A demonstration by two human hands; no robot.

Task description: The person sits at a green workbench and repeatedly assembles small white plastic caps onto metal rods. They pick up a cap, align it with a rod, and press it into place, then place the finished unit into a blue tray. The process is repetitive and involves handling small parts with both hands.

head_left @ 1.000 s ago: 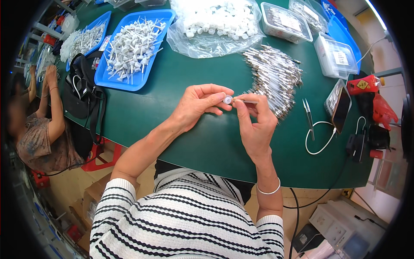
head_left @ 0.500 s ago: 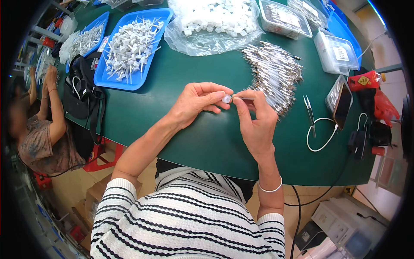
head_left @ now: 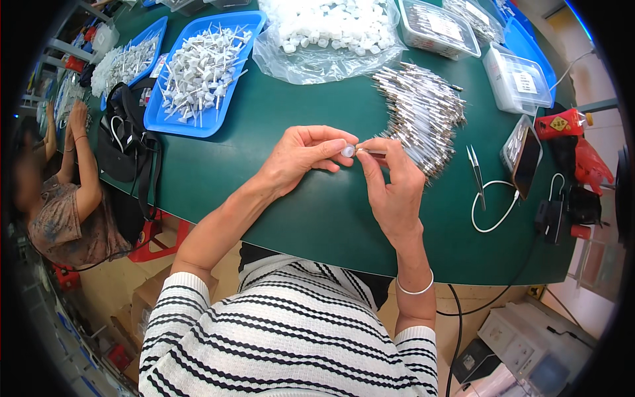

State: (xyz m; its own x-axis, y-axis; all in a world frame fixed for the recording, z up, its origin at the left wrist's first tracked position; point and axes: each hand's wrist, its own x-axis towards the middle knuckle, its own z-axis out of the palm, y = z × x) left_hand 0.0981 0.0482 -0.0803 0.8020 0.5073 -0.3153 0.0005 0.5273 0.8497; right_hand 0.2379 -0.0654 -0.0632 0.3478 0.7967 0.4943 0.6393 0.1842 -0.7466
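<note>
Over the middle of the green table, my left hand point(head_left: 305, 156) pinches a small white plastic cap point(head_left: 348, 151) between thumb and fingers. Close against it, my right hand point(head_left: 391, 173) grips a thin rod point(head_left: 377, 155), its tip at the cap; whether the tip is inside the cap I cannot tell. Just beyond my right hand lies a heap of slender metal-and-white rods point(head_left: 423, 119). Farther off, a clear plastic bag point(head_left: 291, 68) is spread under many loose white caps point(head_left: 331, 26).
A blue tray point(head_left: 151, 122) of capped white stems stands at the left, beside a black bag point(head_left: 119, 149). Tweezers point(head_left: 476, 175), a white cable point(head_left: 493, 229), a phone point(head_left: 526, 162) and clear boxes point(head_left: 512, 83) lie on the right. Another person point(head_left: 73, 205) sits at far left.
Both hands hold almost the same place. My right fingers have shifted very slightly at the rod, and the cap is turned a little.
</note>
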